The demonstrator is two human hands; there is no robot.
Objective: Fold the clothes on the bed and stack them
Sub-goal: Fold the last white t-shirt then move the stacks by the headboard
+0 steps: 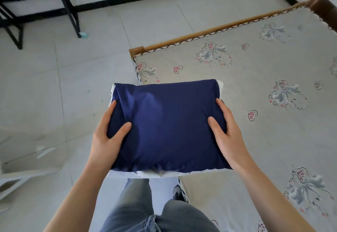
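A stack of folded clothes is held in the air in front of me, over the bed's near left corner. Its top piece is a folded navy blue garment (167, 122). A folded white garment (164, 174) lies under it and shows at the near edge and both far corners. My left hand (107, 133) grips the stack's left side, thumb on top and fingers underneath. My right hand (228, 129) grips its right side the same way. The bed (264, 63) with its floral mattress cover spreads to the right.
A wooden bed frame rail (200, 34) runs along the mattress's far edge. Pale floor tiles (54, 85) lie to the left. A black metal frame (71, 12) stands at the far left. My jeans-clad legs (145, 213) are below the stack.
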